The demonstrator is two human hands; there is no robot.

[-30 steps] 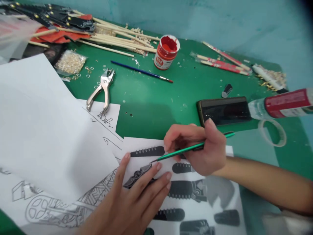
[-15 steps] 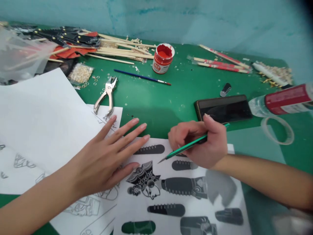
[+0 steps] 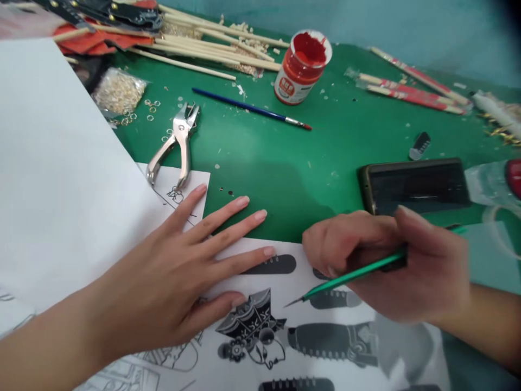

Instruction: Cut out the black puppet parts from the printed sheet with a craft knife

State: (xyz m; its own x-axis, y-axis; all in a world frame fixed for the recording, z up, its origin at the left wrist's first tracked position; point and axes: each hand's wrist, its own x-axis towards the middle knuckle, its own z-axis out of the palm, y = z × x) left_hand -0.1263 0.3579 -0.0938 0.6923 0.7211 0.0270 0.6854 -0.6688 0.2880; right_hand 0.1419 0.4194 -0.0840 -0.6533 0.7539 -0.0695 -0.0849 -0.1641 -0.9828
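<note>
My left hand (image 3: pixel 179 271) lies flat with fingers spread on the white printed sheet (image 3: pixel 228 369), its fingertips reaching the sheet's top edge and a dark oblong shape. Just below its thumb is a printed black-and-grey head figure (image 3: pixel 250 328). My right hand (image 3: pixel 391 260) is closed round a green craft knife (image 3: pixel 350 277), whose blade tip points left and down, hovering over the sheet beside a dark printed strip (image 3: pixel 334 298).
On the green mat (image 3: pixel 277 168) lie a metal hole punch (image 3: pixel 175 144), a blue paintbrush (image 3: pixel 250 108), an open red paint jar (image 3: pixel 301 68), wooden sticks (image 3: pixel 211 51), a bag of small rings (image 3: pixel 118 92), a black phone (image 3: pixel 415 184) and large white paper (image 3: pixel 57 179) at left.
My left hand lifted off the head figure and moved up to lie flat on the sheet's top edge. The right hand with the knife stays near the dark strips. The view has shifted closer.
</note>
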